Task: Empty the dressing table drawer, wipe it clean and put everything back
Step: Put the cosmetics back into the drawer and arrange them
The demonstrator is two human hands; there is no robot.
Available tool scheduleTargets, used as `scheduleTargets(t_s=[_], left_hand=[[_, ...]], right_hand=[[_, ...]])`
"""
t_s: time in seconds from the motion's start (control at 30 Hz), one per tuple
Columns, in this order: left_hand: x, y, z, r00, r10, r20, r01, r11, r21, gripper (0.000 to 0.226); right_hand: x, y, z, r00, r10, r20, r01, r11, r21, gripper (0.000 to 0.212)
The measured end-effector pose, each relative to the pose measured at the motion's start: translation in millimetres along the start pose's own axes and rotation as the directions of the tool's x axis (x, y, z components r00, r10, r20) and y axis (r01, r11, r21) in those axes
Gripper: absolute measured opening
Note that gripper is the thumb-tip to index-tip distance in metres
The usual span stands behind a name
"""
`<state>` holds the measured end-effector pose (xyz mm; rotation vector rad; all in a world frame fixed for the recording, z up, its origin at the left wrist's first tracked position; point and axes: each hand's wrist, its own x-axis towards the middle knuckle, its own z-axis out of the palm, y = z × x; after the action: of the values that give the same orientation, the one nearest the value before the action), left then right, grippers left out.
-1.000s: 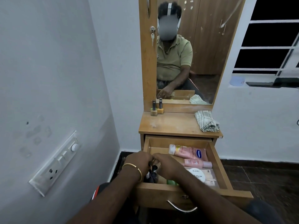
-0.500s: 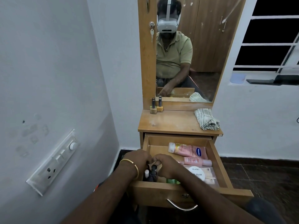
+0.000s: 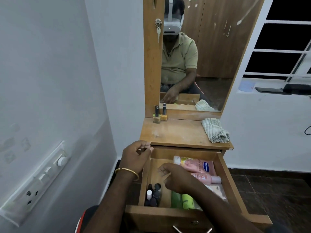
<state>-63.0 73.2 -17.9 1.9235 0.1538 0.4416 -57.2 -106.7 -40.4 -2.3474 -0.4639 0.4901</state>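
Over the open drawer [image 3: 234,185], the left hand [image 3: 136,157] and right hand [image 3: 175,178] hover with loosely curled, empty fingers.

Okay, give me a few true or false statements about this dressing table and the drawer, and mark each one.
1. The drawer is open. True.
2. The striped cloth lies inside the drawer. False: it sits on the tabletop, at its right side.
3. Two nail polish bottles stand on the tabletop by the mirror. True.
4. The pink Vaseline tube is in the left hand. False: it lies in the drawer.
5. The right hand is over the drawer. True.
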Motion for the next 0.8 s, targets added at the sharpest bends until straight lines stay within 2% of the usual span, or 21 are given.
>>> scheduleTargets(t_s=[0.07,0.17,0.3,0.37,0.43,0.57,0.7,0.8], left_hand=[[12.1,-1.2,0.8,0.997,-0.024,-0.067,0.019,0.998,-0.066,0.019],[30.3,-11.3,2.1,0.987,-0.061,-0.149,0.042,0.991,-0.124,0.029],[47.8,-35.2,8.1,0.976,-0.172,-0.131,0.138,0.962,-0.235,0.033],[55.6,-45.3,11.6,0.970,-0.233,-0.074,0.197,0.923,-0.330,0.036],[64.9,-51.5,13.5,0.964,-0.265,-0.011,0.236,0.879,-0.414,0.050],[80.5,-69.2,15.3,0.950,-0.286,0.127,0.311,0.820,-0.480,0.070],[78.8,-80.0,18.6,0.942,-0.281,0.185,0.336,0.810,-0.480,0.074],[76.0,-73.5,19.2,0.940,-0.270,0.209,0.337,0.832,-0.440,0.087]], right_hand=[[4.4,-4.5,-14.1,0.990,-0.027,-0.135,0.036,0.997,0.066,0.041],[21.7,-13.2,-40.3,0.933,-0.059,-0.355,0.102,0.989,0.105,0.025],[59.4,-26.2,-73.6,0.842,-0.113,-0.528,0.131,0.991,-0.003,0.031],[83.8,-38.1,-83.7,0.812,-0.154,-0.563,0.103,0.987,-0.122,0.039],[107.3,-51.4,-90.5,0.782,-0.206,-0.588,0.053,0.962,-0.268,0.048],[147.9,-65.7,-93.6,0.786,-0.259,-0.562,-0.043,0.883,-0.467,0.059],[166.1,-62.9,-86.5,0.778,-0.314,-0.545,-0.066,0.821,-0.567,0.046],[168.7,-62.0,-83.1,0.745,-0.336,-0.576,-0.041,0.839,-0.542,0.036]])
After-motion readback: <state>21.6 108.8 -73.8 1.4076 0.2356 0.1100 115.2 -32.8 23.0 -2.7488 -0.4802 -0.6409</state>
